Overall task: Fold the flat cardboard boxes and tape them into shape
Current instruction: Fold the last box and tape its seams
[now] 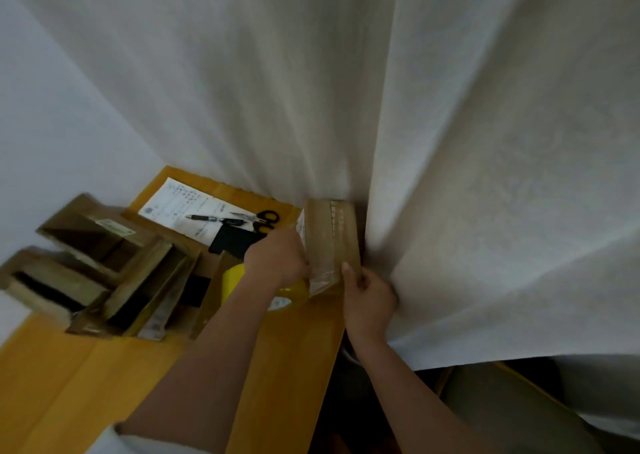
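Note:
A small brown cardboard box [332, 235] stands folded at the table's far right, against the white curtain. Clear tape runs down its near face. My left hand [277, 256] grips the box's left side, fingers curled round the edge. My right hand [367, 294] pinches the tape end at the box's lower right corner. A yellow tape roll [242, 277] lies under my left wrist, partly hidden by the arm.
Several folded and open cardboard boxes [97, 266] crowd the left of the yellow table [104, 384]. A printed sheet [180, 207], a pen [204, 218], black-handled scissors [259, 218] and a dark flat object [232, 242] lie at the back. A white curtain [450, 141] hangs over the right side.

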### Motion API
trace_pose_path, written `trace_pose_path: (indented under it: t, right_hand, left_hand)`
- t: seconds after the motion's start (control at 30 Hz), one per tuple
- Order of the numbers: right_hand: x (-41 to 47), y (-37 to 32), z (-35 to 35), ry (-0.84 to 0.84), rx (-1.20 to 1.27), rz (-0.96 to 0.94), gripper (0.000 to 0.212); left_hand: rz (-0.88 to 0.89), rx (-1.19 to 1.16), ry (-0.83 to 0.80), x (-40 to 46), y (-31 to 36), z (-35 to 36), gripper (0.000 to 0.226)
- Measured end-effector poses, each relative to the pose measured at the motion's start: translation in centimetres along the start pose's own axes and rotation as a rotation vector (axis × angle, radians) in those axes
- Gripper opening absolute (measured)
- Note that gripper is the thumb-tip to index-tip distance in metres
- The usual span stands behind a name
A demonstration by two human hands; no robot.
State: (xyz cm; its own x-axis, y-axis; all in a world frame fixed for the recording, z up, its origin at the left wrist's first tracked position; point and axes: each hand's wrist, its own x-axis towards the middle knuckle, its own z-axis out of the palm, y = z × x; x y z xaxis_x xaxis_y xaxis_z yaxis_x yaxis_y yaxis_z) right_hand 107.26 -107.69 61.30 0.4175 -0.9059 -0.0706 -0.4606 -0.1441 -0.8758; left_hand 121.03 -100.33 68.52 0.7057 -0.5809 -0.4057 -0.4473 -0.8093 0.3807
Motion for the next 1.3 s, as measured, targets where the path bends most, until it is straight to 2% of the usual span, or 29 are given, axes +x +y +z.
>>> trace_pose_path:
  t: [0.2, 0.33, 0.63, 0.73, 0.87, 0.97, 1.17, 1.3]
  right_hand:
    - [-2.3, 0.4, -2.4, 0.003, -0.122, -0.027, 0.035]
    - [-5.0, 0.6, -3.9, -0.001, -0.116, -0.049, 0.034]
    - [-17.3, 1.9, -7.3, 0.066, -0.158, -0.013, 0.025]
    - [-22.5, 1.8, -7.4, 0.007, -0.14, -0.018, 0.024]
    - [-28.1, 1.3, -6.2, -0.095, -0.173, -0.056, 0.034]
    - [-30.8, 1.0, -4.9, -0.185, -0.212, -0.123, 0.043]
    - [-32.7, 0.0, -0.3, -0.458, -0.272, -0.254, 0.047]
    - [-31.9, -1.0, 3.4, -0.63, -0.263, -0.308, 0.049]
  left_hand:
    - [-0.054, -0.139, 0.003, -4.4, -0.2, 2.0, 0.023]
    - [-0.038, -0.176, 0.017, -7.5, -1.0, 3.1, 0.023]
    - [-0.015, -0.256, 0.003, -20.8, -4.8, 6.1, 0.022]
    - [-0.076, -0.314, 0.007, -26.4, -7.4, 7.0, 0.021]
    - [-0.142, -0.376, -0.009, -31.2, -12.6, 7.3, 0.025]
    - [-0.214, -0.403, 0.04, -33.8, -16.0, 7.6, 0.025]
    - [-0.378, -0.484, 0.149, -36.1, -21.4, 7.8, 0.027]
    - [-0.466, -0.489, 0.207, -35.1, -24.9, 8.0, 0.012]
